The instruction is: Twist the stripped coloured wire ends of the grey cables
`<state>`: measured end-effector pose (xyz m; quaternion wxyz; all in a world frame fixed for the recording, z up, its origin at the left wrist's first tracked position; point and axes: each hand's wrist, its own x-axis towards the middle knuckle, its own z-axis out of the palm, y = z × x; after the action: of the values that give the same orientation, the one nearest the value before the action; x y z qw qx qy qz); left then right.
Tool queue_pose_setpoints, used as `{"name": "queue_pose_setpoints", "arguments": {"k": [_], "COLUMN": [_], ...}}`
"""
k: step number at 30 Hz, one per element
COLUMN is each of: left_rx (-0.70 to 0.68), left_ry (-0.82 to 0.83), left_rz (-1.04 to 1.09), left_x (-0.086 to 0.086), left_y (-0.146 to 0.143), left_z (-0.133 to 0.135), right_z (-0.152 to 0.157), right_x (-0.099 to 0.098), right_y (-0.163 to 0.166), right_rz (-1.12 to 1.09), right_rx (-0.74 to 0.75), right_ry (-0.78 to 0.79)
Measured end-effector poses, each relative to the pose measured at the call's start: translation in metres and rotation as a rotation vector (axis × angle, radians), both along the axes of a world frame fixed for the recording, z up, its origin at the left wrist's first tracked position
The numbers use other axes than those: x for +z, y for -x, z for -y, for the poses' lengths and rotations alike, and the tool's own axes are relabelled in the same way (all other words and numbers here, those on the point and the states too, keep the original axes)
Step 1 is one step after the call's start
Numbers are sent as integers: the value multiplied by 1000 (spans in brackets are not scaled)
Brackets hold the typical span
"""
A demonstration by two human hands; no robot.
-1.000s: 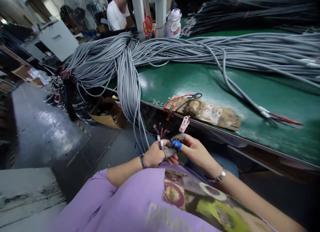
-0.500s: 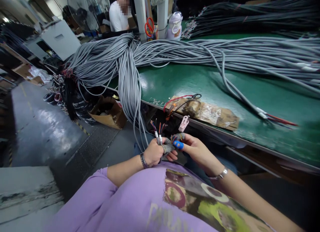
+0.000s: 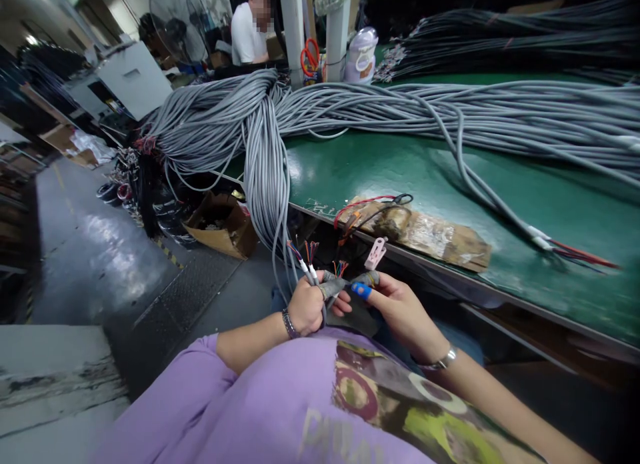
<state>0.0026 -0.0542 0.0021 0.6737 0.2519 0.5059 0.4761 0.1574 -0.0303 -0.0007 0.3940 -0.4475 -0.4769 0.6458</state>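
My left hand [image 3: 309,307] is closed round a few grey cables [image 3: 312,277] just in front of my body. White bands ring two of them, and thin coloured wires [image 3: 311,252] fan out of their ends. Another tuft of coloured wires [image 3: 341,269] rises beyond my left thumb, which is wrapped in grey tape. Close on the right, my right hand [image 3: 403,311] brings its thumb and taped forefinger together in a pinch. A blue cover [image 3: 361,290] sits on that thumb. Whatever lies between these fingertips is too small to make out.
A thick bundle of grey cables [image 3: 265,157] hangs over the edge of the green table [image 3: 360,164]. Taped cardboard [image 3: 435,234] and a pink clip [image 3: 376,253] lie along that edge. An open carton [image 3: 220,234] stands on the floor. A person [image 3: 250,31] sits behind.
The coloured wire tuft between my hands now stands up clear of the right fingers, which have drawn slightly right. My left hand keeps its hold on the cables. The whole view has shifted a little.
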Motion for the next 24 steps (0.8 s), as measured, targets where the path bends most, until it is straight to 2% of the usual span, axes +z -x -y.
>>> {"name": "queue_pose_setpoints", "arguments": {"k": [4,7,12,15,20,22,24], "left_rx": [-40,-123,-273,-262,-247,-195,-157], "left_ry": [-3,-26,-11,4,17,28,27], "left_rz": [-26,-102,-222,-209,-171,-150,-135], "left_x": [-2,-4,-4,-3,-4,-5,-6], "left_y": [0,0,0,0,2,4,4], "left_z": [1,3,-1,-1,5,5,4], "right_z": [-4,-6,-2,-2,-14,-13,-7], "right_x": [9,15,6,-6,-16,-14,-12], "right_y": [0,5,17,19,0,-7,-8], "right_rz": [28,66,33,-110,-300,-309,-251], "right_rx": [36,97,92,-16,-385,-323,-158], "right_ry": [-71,-79,9,159,322,341,322]}}
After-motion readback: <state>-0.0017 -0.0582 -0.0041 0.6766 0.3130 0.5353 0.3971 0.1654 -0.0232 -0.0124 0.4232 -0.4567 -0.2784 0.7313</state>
